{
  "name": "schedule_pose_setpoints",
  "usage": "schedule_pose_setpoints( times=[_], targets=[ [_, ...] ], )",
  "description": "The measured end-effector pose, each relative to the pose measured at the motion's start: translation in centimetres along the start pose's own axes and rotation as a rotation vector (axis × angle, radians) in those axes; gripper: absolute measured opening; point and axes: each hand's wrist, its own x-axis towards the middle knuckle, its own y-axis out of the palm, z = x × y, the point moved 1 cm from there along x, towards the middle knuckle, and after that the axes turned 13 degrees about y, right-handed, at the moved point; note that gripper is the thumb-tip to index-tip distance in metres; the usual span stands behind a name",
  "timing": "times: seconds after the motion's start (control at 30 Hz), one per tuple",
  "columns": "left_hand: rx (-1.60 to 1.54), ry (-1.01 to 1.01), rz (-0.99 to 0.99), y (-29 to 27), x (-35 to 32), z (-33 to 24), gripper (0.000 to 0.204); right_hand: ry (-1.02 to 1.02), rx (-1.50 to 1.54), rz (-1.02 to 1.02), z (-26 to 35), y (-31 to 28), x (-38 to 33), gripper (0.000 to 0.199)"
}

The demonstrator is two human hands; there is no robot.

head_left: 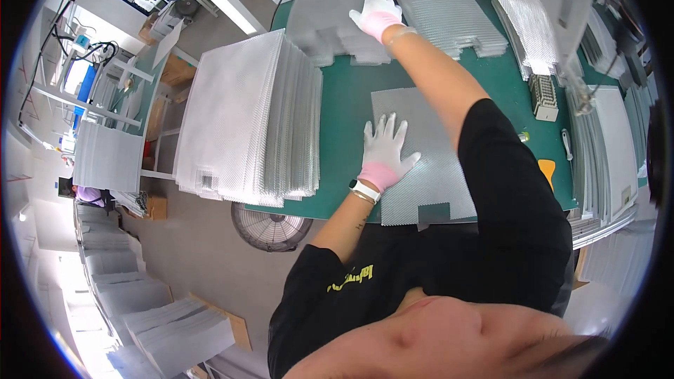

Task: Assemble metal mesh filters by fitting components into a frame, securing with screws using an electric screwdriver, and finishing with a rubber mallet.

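Observation:
My left hand [386, 151], in a white glove with a pink cuff, lies flat with fingers spread on a grey, fine-patterned translucent sheet [439, 168]. That sheet rests near the table's front edge and has a rectangular notch along its near side. Reaching across to the far side, my right hand [377, 15], gloved the same way, is over a stack of frosted sheets [319, 17]. Its fingers are spread and touch or hover just above the top sheet; which of these, I cannot tell. Beside that stack, to the right, sits another stack of ribbed notched sheets [446, 14].
A tall pile of silvery sheets [232, 112] stands on the left of the green table [344, 109]. To the right are more silvery sheets [526, 21], a small beige block [543, 98], a white-handled tool [566, 144] and a yellow scraper-like piece [547, 170]. A fan [272, 228] stands below the front edge.

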Motion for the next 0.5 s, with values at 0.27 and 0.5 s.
schedule_pose_setpoints(
  times=[0.27,0.5],
  targets=[
    [-0.051,-0.024,-0.035,0.0,-0.1,0.3,0.078,0.268,-0.002,0.045,3.4,1.4,0.9,0.056],
    [-0.056,-0.014,-0.072,0.1,-0.2,0.2,0.078,0.057,-0.311,-0.051,4.5,1.1,0.0,0.048]
  ],
)
